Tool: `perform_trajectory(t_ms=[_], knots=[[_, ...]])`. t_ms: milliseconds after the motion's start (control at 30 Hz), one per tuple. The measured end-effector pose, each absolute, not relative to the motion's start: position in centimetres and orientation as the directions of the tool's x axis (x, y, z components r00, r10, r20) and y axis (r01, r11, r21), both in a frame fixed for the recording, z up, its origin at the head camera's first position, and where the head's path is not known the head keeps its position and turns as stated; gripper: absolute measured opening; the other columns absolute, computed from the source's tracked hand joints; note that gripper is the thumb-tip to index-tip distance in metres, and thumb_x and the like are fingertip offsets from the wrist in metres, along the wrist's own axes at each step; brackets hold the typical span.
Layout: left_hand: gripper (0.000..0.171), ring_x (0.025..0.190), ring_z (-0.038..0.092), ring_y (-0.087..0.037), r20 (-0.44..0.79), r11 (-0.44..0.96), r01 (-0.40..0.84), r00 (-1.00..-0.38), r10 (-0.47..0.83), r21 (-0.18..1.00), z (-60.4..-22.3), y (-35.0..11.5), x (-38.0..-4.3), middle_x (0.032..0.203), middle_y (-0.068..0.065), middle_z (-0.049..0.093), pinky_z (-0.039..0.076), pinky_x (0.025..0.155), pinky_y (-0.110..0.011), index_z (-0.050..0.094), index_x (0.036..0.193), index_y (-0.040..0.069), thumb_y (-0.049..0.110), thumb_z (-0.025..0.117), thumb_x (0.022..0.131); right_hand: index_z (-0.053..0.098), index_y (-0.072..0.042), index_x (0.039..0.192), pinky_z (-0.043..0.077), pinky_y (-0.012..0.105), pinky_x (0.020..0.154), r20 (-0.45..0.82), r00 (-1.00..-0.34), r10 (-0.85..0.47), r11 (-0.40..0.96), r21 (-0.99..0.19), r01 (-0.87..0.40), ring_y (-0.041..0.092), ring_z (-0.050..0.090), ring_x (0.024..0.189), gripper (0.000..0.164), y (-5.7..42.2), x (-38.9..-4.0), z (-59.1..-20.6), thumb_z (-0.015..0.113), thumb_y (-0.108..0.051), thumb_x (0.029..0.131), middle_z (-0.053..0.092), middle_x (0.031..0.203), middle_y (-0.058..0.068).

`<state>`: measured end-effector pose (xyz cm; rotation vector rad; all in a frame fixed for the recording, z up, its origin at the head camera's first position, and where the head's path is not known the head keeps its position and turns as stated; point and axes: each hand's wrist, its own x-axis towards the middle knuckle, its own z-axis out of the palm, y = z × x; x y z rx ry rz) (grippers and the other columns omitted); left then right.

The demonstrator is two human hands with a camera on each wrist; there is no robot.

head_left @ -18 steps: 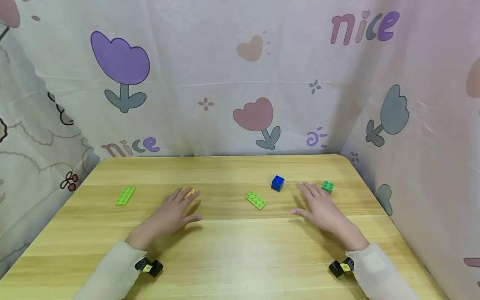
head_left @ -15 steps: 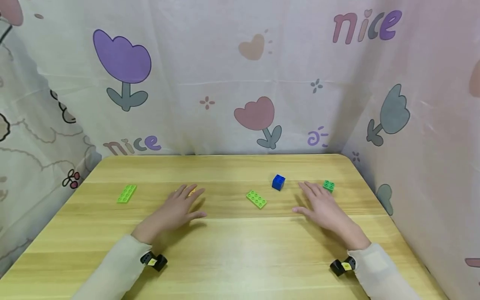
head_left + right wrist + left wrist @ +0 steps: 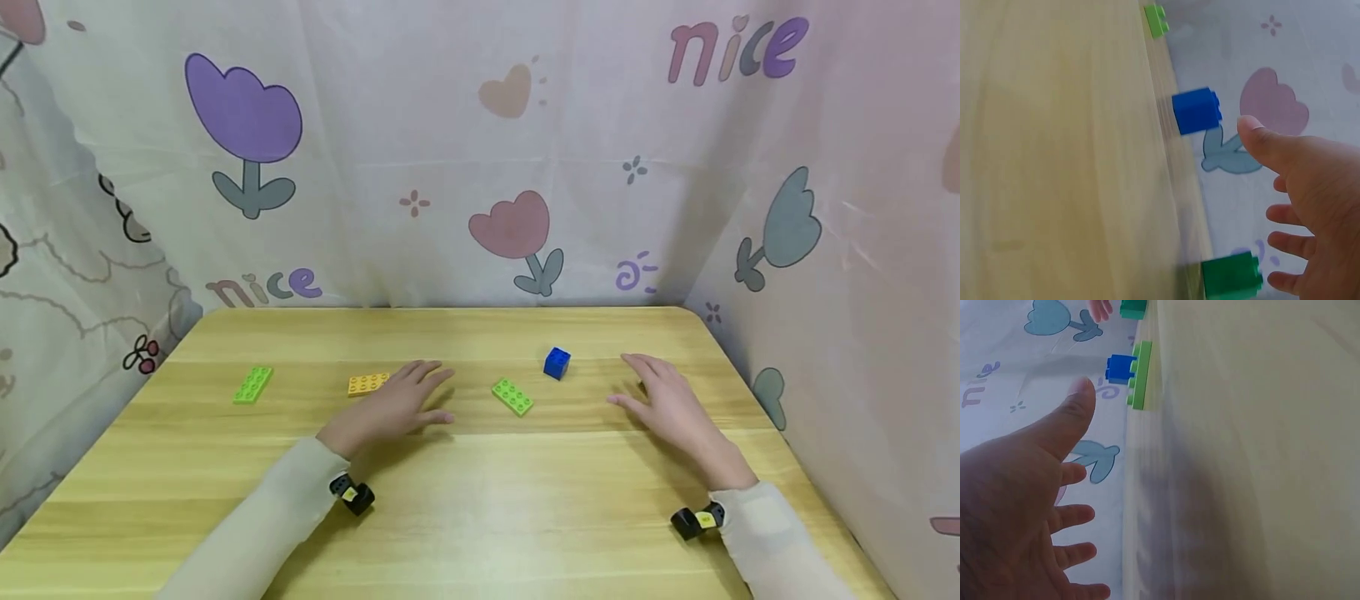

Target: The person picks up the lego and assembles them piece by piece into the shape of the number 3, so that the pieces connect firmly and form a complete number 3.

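Observation:
My left hand [image 3: 390, 406] hovers over the table with fingers spread and holds nothing. It overlaps the right end of a yellow building brick [image 3: 366, 384] in the head view. To its right lies a lime green flat brick [image 3: 512, 397] with studs up. Nearby sits a blue brick [image 3: 557, 363], between that lime piece and my right hand [image 3: 667, 410]. The right hand's fingers are loosely extended and hold nothing. A darker green brick [image 3: 1232, 275] shows close by its fingertips in the right wrist view; the hand hides it in the head view.
Another lime green flat brick [image 3: 252, 385] lies at the table's left. The wooden table [image 3: 510, 517] ends at the back against a printed cloth [image 3: 360, 125], which also hangs along both sides.
My left hand has moved right, uncovering most of the yellow brick. My right hand has shifted slightly right, so it covers the green brick in the head view.

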<state>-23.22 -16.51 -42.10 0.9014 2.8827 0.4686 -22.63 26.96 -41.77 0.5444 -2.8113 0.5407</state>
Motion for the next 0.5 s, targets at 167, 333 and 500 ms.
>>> perform_trajectory(t_ms=[167,333,500], knots=[[0.077,0.142,0.026,-0.032,0.025,0.757,0.561,-0.809,0.588,0.336,-41.9,-14.9,-24.5,0.155,-0.012,0.03,0.024,0.113,-0.05,0.031,0.154,0.016,0.056,0.056,0.094,0.042,0.002,0.144,0.03,0.062,0.104,0.29,-0.924,-0.25,0.857,-0.377,-0.351,0.048,0.038,0.128,0.077,28.3,-23.3,-41.8,0.071,-0.042,0.088,0.044,0.14,0.029],[0.074,0.141,0.029,-0.027,-0.001,0.751,0.54,-0.812,0.584,0.38,-41.9,-13.4,-25.2,0.155,-0.007,0.032,0.027,0.112,-0.046,0.033,0.154,0.021,0.056,0.057,0.093,0.042,0.003,0.144,0.03,0.063,0.104,0.27,-0.939,-0.212,0.866,-0.394,-0.309,0.049,0.039,0.127,0.075,29.5,-23.7,-42.3,0.073,-0.038,0.089,0.043,0.14,0.03],[0.071,0.14,0.032,-0.027,0.007,0.735,0.561,-0.797,0.604,0.38,-41.9,-12.1,-25.9,0.153,-0.008,0.035,0.028,0.112,-0.044,0.035,0.153,0.021,0.054,0.058,0.094,0.044,0.006,0.141,0.03,0.062,0.103,0.287,-0.941,-0.182,0.868,-0.402,-0.29,0.05,0.04,0.125,0.069,30.3,-23.9,-42.7,0.073,-0.03,0.09,0.045,0.137,0.031]])
